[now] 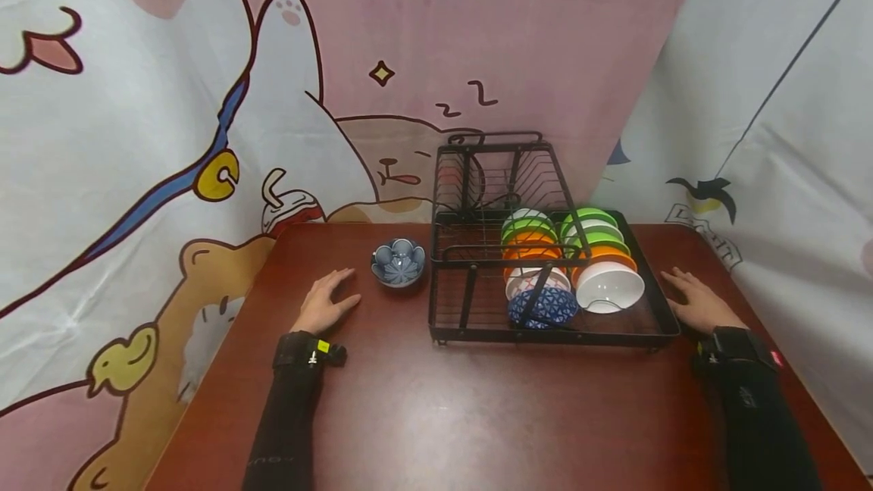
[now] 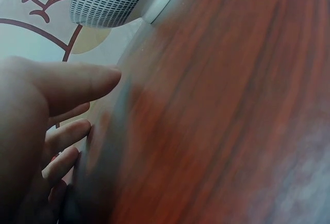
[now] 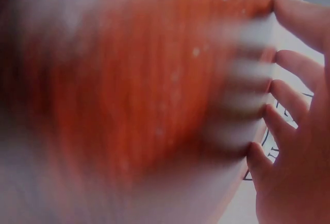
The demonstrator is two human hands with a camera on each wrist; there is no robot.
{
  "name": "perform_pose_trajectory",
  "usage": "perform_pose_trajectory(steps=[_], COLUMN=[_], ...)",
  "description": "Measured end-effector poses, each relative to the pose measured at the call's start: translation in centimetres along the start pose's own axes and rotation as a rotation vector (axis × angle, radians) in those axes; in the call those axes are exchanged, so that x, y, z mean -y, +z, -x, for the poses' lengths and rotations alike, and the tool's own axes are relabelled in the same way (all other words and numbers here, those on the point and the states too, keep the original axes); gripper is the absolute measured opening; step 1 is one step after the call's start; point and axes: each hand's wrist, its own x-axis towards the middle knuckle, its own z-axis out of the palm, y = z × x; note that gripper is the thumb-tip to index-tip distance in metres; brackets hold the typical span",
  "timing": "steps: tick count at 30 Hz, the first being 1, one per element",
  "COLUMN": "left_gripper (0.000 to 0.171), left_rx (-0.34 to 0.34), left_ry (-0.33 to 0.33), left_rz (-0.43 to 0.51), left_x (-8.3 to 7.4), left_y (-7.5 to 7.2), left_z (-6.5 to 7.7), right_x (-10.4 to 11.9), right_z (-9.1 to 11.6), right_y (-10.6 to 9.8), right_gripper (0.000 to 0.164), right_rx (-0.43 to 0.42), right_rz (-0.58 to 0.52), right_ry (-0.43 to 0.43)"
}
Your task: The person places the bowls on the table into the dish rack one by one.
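My left hand (image 1: 322, 305) rests on the table with fingers relaxed and thumb spread, holding nothing. Just right of it sits a small blue bowl (image 1: 398, 264) with a petal pattern inside; the left wrist view shows the bowl's dotted outer wall (image 2: 108, 2) and pale foot. On the other side, my right hand (image 1: 701, 303) touches the table with spread fingers, beside a black wire dish rack (image 1: 559, 338). Two rows of bowls stand tilted in the rack, green, orange and white, with a blue triangle-patterned bowl (image 1: 542, 308) and a white bowl (image 1: 609, 288) at the front.
The rack's raised upper tier (image 1: 505, 146) stands at the left and back of its tray. Behind the brown table (image 1: 443, 415) hangs a cartoon-printed cloth (image 1: 532, 29), which also lines both sides.
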Motion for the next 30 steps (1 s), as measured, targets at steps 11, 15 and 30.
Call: perform_pose_trajectory(steps=[11, 15, 30], left_gripper=[0.066, 0.061, 0.038], left_rx=[0.002, 0.010, 0.004], left_ry=[-0.022, -0.054, -0.157], left_rz=[0.031, 0.092, 0.267], left_x=[-0.2, -1.2, -7.5], left_y=[-0.1, -0.6, 1.9], left_z=[-0.1, -0.6, -5.5], right_x=[0.1, 0.1, 0.2], right_z=[0.0, 0.0, 0.0], right_y=[0.0, 0.0, -0.1], right_gripper=[0.078, 0.081, 0.083], right_rx=[0.013, 0.016, 0.024], right_rz=[0.013, 0.006, -0.014], right_ry=[0.012, 0.021, 0.023])
